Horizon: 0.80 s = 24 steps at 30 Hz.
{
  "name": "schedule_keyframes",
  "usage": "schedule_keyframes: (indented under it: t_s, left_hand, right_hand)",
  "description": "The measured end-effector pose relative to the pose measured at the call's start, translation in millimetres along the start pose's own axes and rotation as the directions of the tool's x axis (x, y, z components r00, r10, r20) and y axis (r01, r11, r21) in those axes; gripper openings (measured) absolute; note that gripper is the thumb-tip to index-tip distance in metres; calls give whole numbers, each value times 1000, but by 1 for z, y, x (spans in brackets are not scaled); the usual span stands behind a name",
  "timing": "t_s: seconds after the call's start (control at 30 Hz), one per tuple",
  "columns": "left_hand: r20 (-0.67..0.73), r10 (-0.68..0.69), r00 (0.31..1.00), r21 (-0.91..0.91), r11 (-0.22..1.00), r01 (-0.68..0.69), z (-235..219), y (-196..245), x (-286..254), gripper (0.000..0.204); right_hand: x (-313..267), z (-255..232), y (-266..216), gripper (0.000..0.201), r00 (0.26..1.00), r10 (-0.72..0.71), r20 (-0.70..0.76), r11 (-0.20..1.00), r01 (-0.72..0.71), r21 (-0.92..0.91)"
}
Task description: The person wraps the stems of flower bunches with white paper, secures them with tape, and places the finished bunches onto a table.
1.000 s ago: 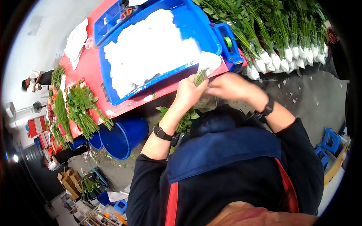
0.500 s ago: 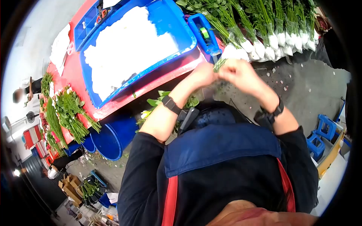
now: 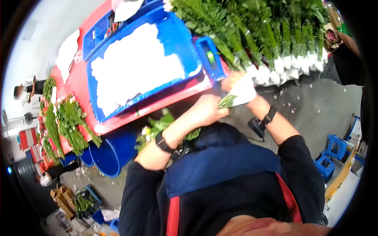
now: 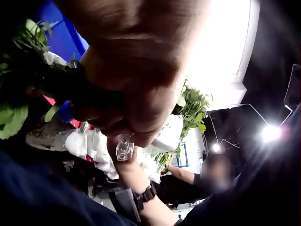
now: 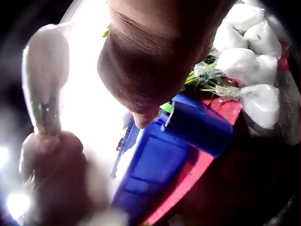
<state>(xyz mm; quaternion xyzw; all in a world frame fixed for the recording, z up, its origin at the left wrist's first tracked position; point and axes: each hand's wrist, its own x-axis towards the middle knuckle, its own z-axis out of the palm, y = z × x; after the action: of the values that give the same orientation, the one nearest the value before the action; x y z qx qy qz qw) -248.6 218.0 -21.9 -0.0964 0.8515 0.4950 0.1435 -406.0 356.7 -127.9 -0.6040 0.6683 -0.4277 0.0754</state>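
Note:
In the head view my left hand (image 3: 206,111) grips a small bunch of green stems (image 3: 227,101). Their end is wrapped in a white plastic bag (image 3: 244,91), which sticks out past the fist. The right wrist view shows the bag (image 5: 46,70) standing up out of that fist. My right hand (image 3: 233,80) reaches beyond the bag to the blue tape dispenser (image 3: 210,59) with its green roll. Up close, my right fingertips (image 5: 145,118) are right at the dispenser's (image 5: 200,125) end; I cannot tell whether they pinch tape.
A blue tray (image 3: 138,98) of white fluffy material lies on a red table (image 3: 157,103). Many bagged bunches (image 3: 277,65) line the table's right end. Loose greenery (image 3: 73,122) lies at the left, above blue buckets (image 3: 104,157). Another person (image 3: 348,59) stands at the far right.
My right hand has left the stems and moved up and left to the tape dispenser. The bunch stays in my left hand, its white bag now in plain view between my hands.

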Motion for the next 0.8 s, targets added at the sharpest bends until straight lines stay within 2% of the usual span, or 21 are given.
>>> schedule_keyframes:
  t_s: [0.03, 0.07, 0.1, 0.13, 0.17, 0.2, 0.23, 0.27, 0.3, 0.33, 0.37, 0.4, 0.47, 0.53, 0.57, 0.6, 0.67, 0.73, 0.8]
  left_hand:
    - [-42, -49, 998, -14, 999, 49, -1, -6, 0, 33]
    - [-80, -102, 992, -32, 995, 100, -2, -12, 0, 33]
    - [-117, -122, 986, 47, 991, 129, -2, -14, 2, 34]
    - [-175, -88, 981, 74, 992, 103, 4, -26, 5, 33]
    - [-212, -89, 973, 94, 989, 111, 8, -34, 8, 33]
    - [-249, -90, 964, 113, 986, 122, 7, -37, 8, 32]
    - [-349, -14, 937, 102, 993, 52, 3, -35, 4, 27]
    - [-336, -132, 933, 103, 979, 175, -7, -32, -2, 28]
    - [-394, -162, 905, 196, 947, 255, -15, -36, -6, 28]
    - [-452, -191, 871, 277, 899, 340, -19, -42, -10, 28]
    - [-458, -213, 863, 286, 884, 370, -16, -52, -15, 29]
    - [-430, -228, 874, 321, 866, 383, -12, -41, -20, 24]
    - [-419, -144, 897, 428, 839, 335, -4, -51, -26, 17]
    - [-369, -64, 927, 409, 885, 224, -11, -54, -34, 12]
    - [-344, -34, 938, 391, 903, 176, -13, -57, -39, 10]
    - [-356, 27, 934, 448, 882, 145, -12, -58, -46, 11]
    - [-330, -61, 942, 432, 878, 208, -10, -48, -57, 31]
    - [-156, -224, 962, 420, 867, 270, -18, -31, -63, 32]
    - [-76, -151, 986, 271, 948, 166, -29, -18, -73, 30]
  right_hand:
    - [-16, 7, 0, 24, 996, 85, -29, 996, -84, 13]
    - [-22, 13, -4, 25, 984, 157, -87, 976, -168, -140]
    - [-16, 12, -13, 27, 969, 221, -109, 973, -227, -48]
    - [-7, 12, -20, 29, 951, 283, -125, 959, -279, 50]
    - [-4, 19, -11, 30, 960, 269, -75, 963, -268, 28]
    - [2, 31, -19, 23, 953, 295, -68, 953, -289, 87]
    - [-2, 35, -26, 17, 948, 308, 76, 936, -317, 152]
    - [-3, 38, -32, 14, 927, 302, 222, 913, -348, 212]
    - [8, 26, -53, 13, 839, 352, 415, 770, -512, 382]
    - [25, 7, -82, 15, 720, 338, 606, 561, -671, 485]
    - [41, 1, -100, 17, 699, 351, 623, 369, -715, 594]
    - [54, 0, -107, 19, 679, 354, 643, 379, -733, 565]
    - [67, 3, -110, 21, 566, 385, 729, 179, -821, 542]
    - [90, -1, -122, 21, 436, 465, 771, -28, -863, 505]
    - [97, -2, -123, 18, 450, 422, 787, -60, -852, 519]
    - [105, -3, -121, 19, 477, 376, 794, -24, -852, 523]
    - [126, -15, -126, 29, 523, 294, 800, 95, -849, 520]
    - [151, -27, -126, 40, 497, 312, 810, 457, -825, 331]
    - [155, -21, -100, 33, 512, 156, 845, 569, -746, 347]
